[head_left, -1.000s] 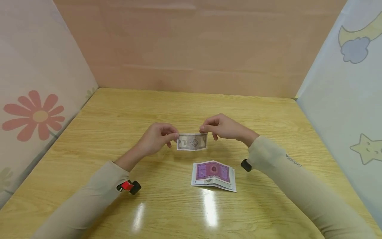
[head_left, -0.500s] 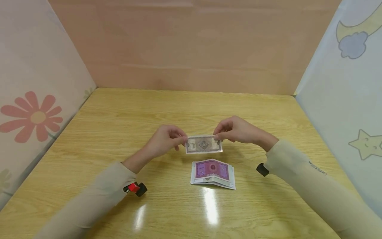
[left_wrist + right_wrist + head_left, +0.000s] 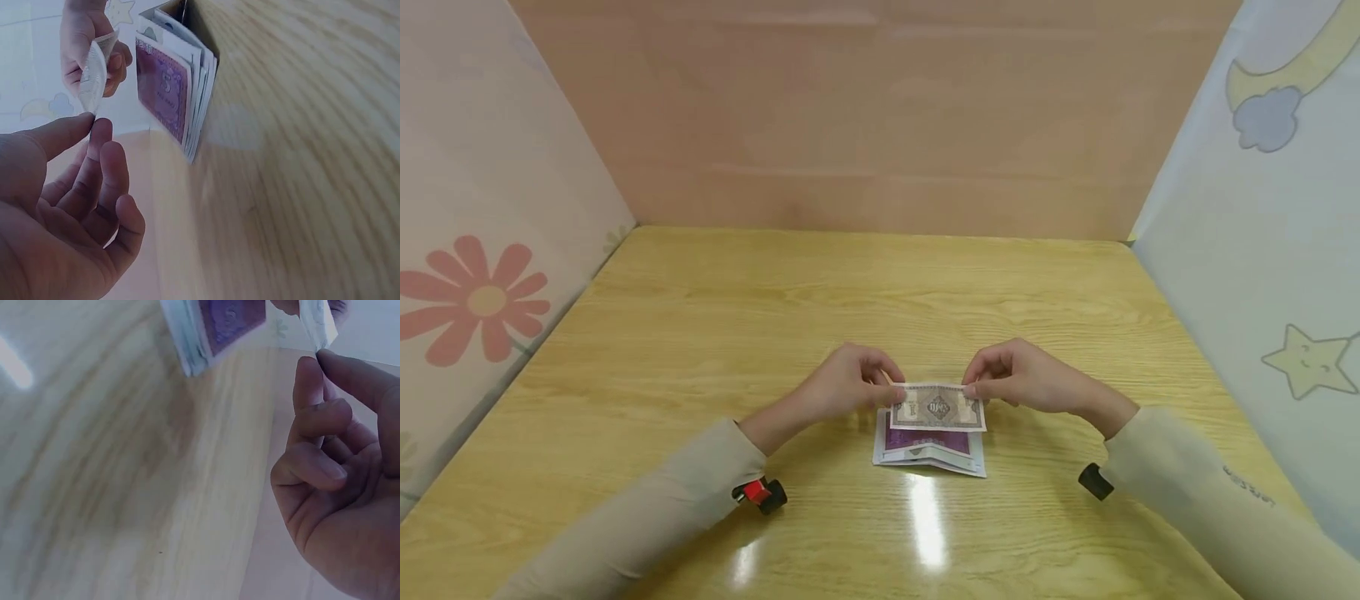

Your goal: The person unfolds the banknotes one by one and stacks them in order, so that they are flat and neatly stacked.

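A brownish banknote (image 3: 937, 407) is stretched between both hands, above a small stack of creased notes (image 3: 934, 458). My left hand (image 3: 847, 381) pinches its left end between thumb and fingers; my right hand (image 3: 1033, 377) pinches the opposite end the same way. In the left wrist view the held banknote (image 3: 94, 75) bends slightly and hangs apart from the stack. A purple note (image 3: 162, 87) marked 5 lies on top of the stack, its far part hidden in the head view by the held one. The right wrist view shows thumb and forefinger meeting at the banknote's edge (image 3: 317, 328).
Under everything is a wood-grain table (image 3: 737, 292). A plain peach panel (image 3: 880, 117) stands along its back. Patterned side panels carry a red flower (image 3: 486, 300) on the left and a star (image 3: 1307, 360) on the right.
Both hands have carried the banknote rightward and nearer, from behind the stack to over it. The right hand's grip shifted outward along the note, which now looks flatter.
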Available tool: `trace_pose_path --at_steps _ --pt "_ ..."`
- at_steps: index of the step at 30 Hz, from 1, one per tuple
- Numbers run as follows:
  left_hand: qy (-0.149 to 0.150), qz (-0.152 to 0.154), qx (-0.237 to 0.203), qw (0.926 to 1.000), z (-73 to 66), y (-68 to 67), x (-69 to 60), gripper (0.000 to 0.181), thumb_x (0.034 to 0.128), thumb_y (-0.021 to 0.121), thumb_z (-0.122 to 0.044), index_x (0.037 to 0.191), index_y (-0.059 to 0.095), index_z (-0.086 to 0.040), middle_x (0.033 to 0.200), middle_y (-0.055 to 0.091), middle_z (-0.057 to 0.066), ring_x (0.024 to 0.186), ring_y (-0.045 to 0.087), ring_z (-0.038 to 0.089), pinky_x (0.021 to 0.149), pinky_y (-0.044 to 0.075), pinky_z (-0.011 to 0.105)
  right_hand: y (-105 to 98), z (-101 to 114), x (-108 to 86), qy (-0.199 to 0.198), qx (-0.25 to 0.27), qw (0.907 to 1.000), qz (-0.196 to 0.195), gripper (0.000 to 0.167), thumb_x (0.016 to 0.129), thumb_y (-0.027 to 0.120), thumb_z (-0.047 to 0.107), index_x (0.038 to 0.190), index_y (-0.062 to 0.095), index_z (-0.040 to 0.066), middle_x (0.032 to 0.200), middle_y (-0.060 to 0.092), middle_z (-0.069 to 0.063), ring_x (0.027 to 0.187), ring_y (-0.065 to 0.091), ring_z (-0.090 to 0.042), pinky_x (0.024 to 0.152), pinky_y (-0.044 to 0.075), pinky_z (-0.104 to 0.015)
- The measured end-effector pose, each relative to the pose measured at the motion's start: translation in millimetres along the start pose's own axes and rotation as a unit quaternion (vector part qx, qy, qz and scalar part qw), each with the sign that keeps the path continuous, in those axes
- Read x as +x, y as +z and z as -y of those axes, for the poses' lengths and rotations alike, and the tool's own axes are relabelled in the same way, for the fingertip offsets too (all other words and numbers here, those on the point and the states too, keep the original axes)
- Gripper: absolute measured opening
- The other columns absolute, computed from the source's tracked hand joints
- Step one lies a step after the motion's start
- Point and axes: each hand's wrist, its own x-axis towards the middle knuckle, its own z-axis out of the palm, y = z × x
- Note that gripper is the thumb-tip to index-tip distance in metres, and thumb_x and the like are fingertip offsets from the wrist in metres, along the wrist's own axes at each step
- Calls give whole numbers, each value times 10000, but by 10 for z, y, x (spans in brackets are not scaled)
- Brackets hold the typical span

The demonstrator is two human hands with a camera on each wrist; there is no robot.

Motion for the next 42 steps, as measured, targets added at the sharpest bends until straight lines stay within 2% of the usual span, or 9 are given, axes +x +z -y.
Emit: trace_pose_path --at_steps 3,10,15,20,28,35,39,42 --pt "-52 29 258 9996 15 30 -14 103 859 804 -143 922 728 -113 713 681 4 592 597 156 506 434 259 60 -36 -24 -46 -85 9999 -31 83 951 712 180 959 719 98 757 627 -116 561 409 -84 505 364 -235" --pt "-235 49 888 9958 36 71 -16 117 848 814 -128 852 697 -122 681 655 -21 518 556 107 475 434 250 159 -93 22 -303 -605 9975 -196 46 923 736 145 931 722 102 776 644 -11 669 532 -129 599 454 -263" --pt "-351 70 1439 9889 76 111 -5 149 842 824 -148 816 678 -154 676 640 -52 528 569 100 500 451 255 212 -104 58 -318 -896 9952 -234 53 924 739 166 917 721 117 771 653 35 688 570 -133 612 476 -275" --pt "-244 78 1897 9815 112 152 8 160 831 828 -154 800 673 -179 678 616 -81 601 545 81 557 445 257 255 -122 57 -280 -1153 9925 -300 37 913 750 142 904 714 136 751 638 67 688 569 -118 619 479 -275" --pt "-165 99 2063 9783 118 200 16 154 827 829 -164 815 678 -192 682 602 -85 617 533 84 585 436 262 324 -141 10 -204 -1314 9907 -284 73 888 753 85 888 704 139 722 606 73 671 554 -101 609 473 -268" --pt "-134 114 2176 9759 121 231 16 155 827 831 -166 817 679 -195 692 590 -81 626 526 84 587 430 255 360 -185 -21 -297 -1514 9874 -350 80 884 765 118 902 695 152 718 588 88 654 536 -74 591 467 -256" --pt "-145 161 2181 9757 131 250 12 158 829 827 -163 821 672 -194 699 586 -73 629 523 89 584 428 256 371 -210 -39 -307 -1558 9865 -399 87 884 770 143 920 693 163 724 590 92 655 536 -72 589 468 -257" --pt "-162 175 2051 9785 147 251 2 149 839 820 -179 827 673 -200 711 595 -73 647 533 92 599 442 259 369 -240 -75 -273 -1494 9870 -530 83 894 767 160 928 694 179 714 590 90 637 525 -70 569 454 -254"
